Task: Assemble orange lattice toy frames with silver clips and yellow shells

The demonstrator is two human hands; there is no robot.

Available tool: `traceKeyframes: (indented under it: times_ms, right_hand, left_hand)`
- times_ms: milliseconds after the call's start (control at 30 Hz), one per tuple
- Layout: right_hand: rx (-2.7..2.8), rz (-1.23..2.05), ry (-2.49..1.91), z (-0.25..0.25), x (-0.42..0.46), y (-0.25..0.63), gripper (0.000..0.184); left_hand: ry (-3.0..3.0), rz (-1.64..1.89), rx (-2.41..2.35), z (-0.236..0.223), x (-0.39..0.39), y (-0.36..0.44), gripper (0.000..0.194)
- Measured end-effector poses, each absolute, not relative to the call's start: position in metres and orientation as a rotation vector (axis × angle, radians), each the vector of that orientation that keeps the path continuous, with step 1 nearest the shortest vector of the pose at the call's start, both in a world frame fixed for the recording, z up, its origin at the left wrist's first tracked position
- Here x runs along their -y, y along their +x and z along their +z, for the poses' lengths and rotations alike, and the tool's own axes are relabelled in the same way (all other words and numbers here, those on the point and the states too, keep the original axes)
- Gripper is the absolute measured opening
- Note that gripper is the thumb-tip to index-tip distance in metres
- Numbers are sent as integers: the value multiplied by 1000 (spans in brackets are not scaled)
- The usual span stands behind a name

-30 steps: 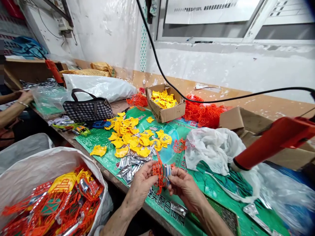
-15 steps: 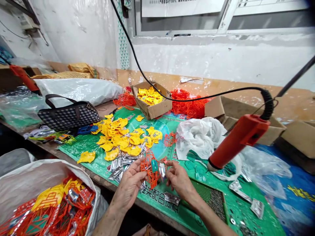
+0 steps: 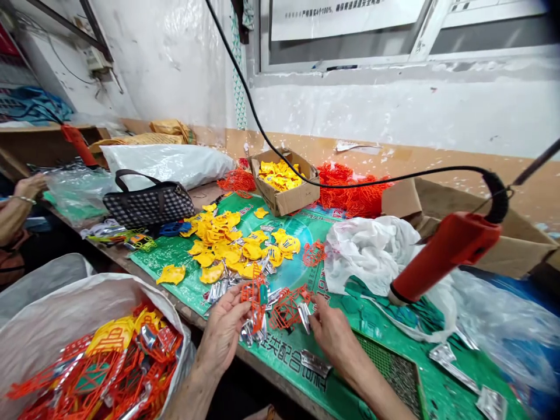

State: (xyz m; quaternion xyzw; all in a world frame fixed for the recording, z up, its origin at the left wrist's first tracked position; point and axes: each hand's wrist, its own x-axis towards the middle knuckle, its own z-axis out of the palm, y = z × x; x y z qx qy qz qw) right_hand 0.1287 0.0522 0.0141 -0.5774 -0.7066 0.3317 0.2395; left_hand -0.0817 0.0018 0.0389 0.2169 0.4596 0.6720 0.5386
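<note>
My left hand [image 3: 225,326] pinches an orange plastic lattice piece [image 3: 258,300] with a teal part on it, holding it upright above the table. My right hand [image 3: 330,324] is closed at the edge of a second orange lattice frame [image 3: 286,309] that has a shiny silver part [image 3: 303,317] at its right end. The fingertips partly hide that grip. Behind my hands lies a pile of yellow plastic pieces [image 3: 227,239], with silver strips [image 3: 216,290] under and in front of it. Another silver piece [image 3: 315,363] rests near my right wrist.
An orange-red electric screwdriver [image 3: 446,256] hangs at the right on a black cable. Below it is a green tray [image 3: 371,353] of small screws. A white sack [image 3: 26,315] of assembled pieces stands at the left. Farther left shows another person's arm [image 3: 15,213].
My hands have moved apart; the orange frame with the silver part now shows separately beside my right hand. The left piece has turned. The view has swung left, bringing another person's arm in.
</note>
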Motion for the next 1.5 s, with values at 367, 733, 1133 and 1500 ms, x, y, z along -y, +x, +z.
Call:
traceKeyframes:
  times_ms: [367, 733, 1133, 1500]
  right_hand:
    - [2579, 588, -1412, 26, -150, 61, 24]
    - [2503, 711, -1451, 0, -170, 33, 33]
    - [1594, 1546, -1250, 22, -131, 114, 31]
    - [1220, 1909, -1055, 43, -76, 138, 39]
  left_hand:
    - [425, 1680, -1143, 40, 7, -98, 41]
    - [380, 1629, -1117, 31, 8, -104, 41]
    - [431, 1532, -1058, 40, -9, -82, 41]
    - [558, 1318, -1019, 48, -26, -39, 46]
